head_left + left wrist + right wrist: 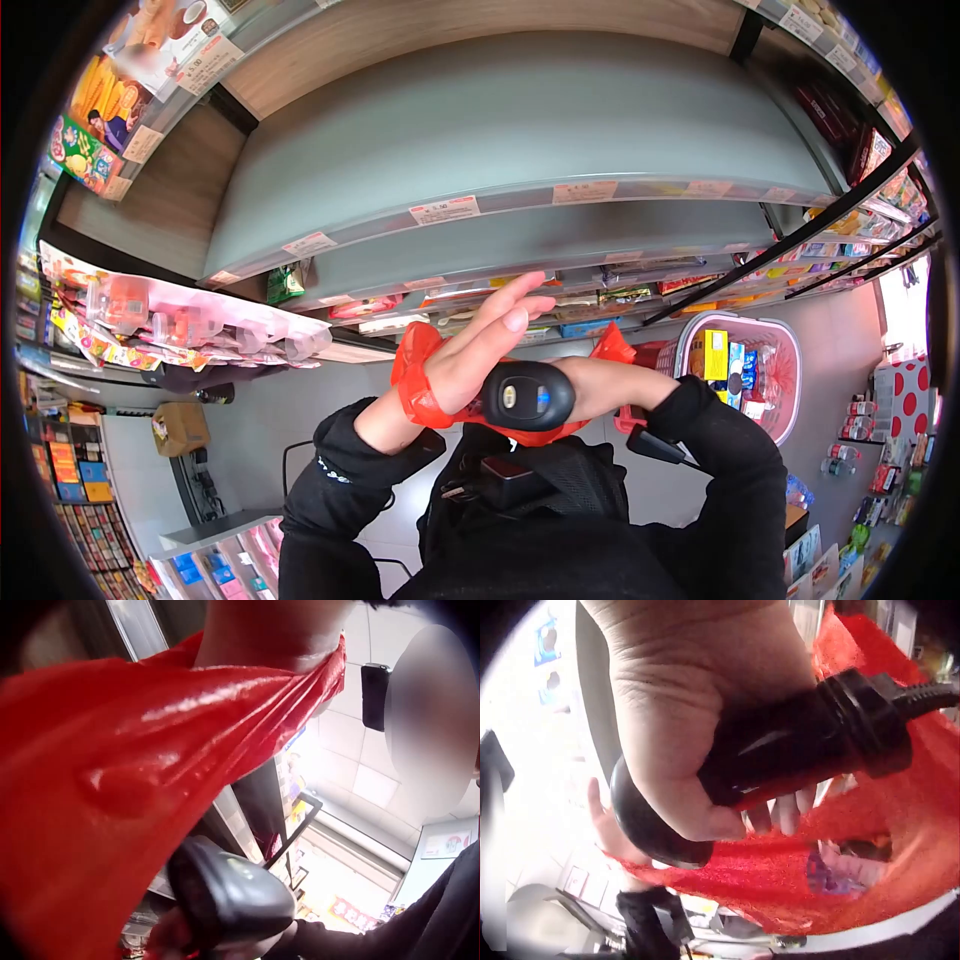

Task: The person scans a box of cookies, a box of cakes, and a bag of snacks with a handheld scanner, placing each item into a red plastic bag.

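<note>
My left hand (478,358) is raised in the middle of the head view, its fingers straight and pointing forward. A red plastic bag (150,757) is looped around this hand near the wrist and hangs down below. My right hand (667,735) grips the handle of a black handheld barcode scanner (780,746), whose cord leaves the end of the handle. The scanner's rounded head sits just right of my left palm in the head view. Behind the scanner, the red bag spreads out in the right wrist view. What the bag holds is mostly hidden.
Ahead stands a grey shelf (520,120) with price labels along its edge, with packaged goods on lower levels. A pink basket (788,375) of packages is at right on the floor. Hanging packs (180,320) line the left; a cardboard box (181,428) stands behind.
</note>
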Demonstrator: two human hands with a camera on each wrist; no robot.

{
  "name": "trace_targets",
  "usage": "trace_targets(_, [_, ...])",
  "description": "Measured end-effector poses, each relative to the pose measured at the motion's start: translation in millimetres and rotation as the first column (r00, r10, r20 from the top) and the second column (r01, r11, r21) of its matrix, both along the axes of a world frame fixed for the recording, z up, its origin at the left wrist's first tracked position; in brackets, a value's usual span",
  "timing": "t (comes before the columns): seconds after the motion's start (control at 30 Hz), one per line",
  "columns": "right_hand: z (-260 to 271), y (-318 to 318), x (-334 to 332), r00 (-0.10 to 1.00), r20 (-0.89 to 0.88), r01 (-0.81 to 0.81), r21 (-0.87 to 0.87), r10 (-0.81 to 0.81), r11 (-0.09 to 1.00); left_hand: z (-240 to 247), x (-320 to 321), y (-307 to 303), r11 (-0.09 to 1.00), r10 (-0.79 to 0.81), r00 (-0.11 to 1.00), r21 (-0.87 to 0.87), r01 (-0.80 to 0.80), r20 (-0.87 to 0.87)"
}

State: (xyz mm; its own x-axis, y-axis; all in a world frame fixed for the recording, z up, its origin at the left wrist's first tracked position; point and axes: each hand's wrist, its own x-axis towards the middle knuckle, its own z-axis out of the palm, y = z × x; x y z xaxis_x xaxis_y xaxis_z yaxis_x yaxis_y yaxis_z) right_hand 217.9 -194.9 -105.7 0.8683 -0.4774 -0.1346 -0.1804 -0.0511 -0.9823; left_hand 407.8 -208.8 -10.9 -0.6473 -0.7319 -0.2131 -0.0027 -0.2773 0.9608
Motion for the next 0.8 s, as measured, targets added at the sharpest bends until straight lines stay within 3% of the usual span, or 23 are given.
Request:
trace_targets(0.1, [45.4, 3.9, -33.9, 0.974, -0.146, 0.174, -0.019, -0.175, 0.985, -7.7, 10.6, -0.8, 1.0, 0.004, 0.999, -0.025, -0.005, -0.034])
trace_targets(0.13, [46.9, 8.0, -49.0, 0.955, -0.109, 0.267, -0.077, -0.275, 0.961, -11.5, 16.0, -1.3, 0.998, 0.004, 0.997, -0.06, -0.008, -0.071])
trace_targets(0.17, [47.7, 14.2, -64.7, 0.927, -0.067, 0.357, -0.133, -0.368, 0.924, -12.6, 21.1, -1.4, 0.998, 0.0, 0.997, -0.063, -0.005, -0.076])
trace_targets(0.3, [69.3, 41.2, -117.3, 0.778, -0.174, 0.54, -0.307, -0.604, 0.784, -24.2, 43.5, 0.1, 0.997, -0.02, 0.998, -0.08, 0.015, -0.057])
trace_targets(0.4, [91.6, 49.7, -129.6, 0.741, -0.288, 0.516, -0.335, -0.607, 0.789, -31.4, 60.0, 1.7, 0.988, 0.107, 0.994, -0.111, -0.108, -0.016])
trace_targets(0.57, [84.0, 58.7, -120.3, 0.67, -0.286, 0.589, -0.358, -0.685, 0.725, -37.4, 87.0, -0.9, 0.942, 0.256, 0.964, -0.202, -0.266, -0.075])
trace_targets(0.63, [77.9, 57.1, -99.4, 0.616, -0.194, 0.685, -0.347, -0.764, 0.641, -41.8, 101.3, -4.3, 0.904, 0.353, 0.935, -0.241, -0.352, -0.042])
trace_targets(0.7, [71.6, 49.1, -77.5, 0.626, -0.11, 0.716, -0.312, -0.772, 0.625, -46.9, 113.9, -7.7, 0.871, 0.413, 0.91, -0.273, -0.409, -0.048])
trace_targets(0.8, [65.2, 33.5, -52.8, 0.69, -0.131, 0.683, -0.208, -0.711, 0.701, -61.3, 137.0, -10.1, 0.817, 0.511, 0.857, -0.27, -0.509, -0.068])
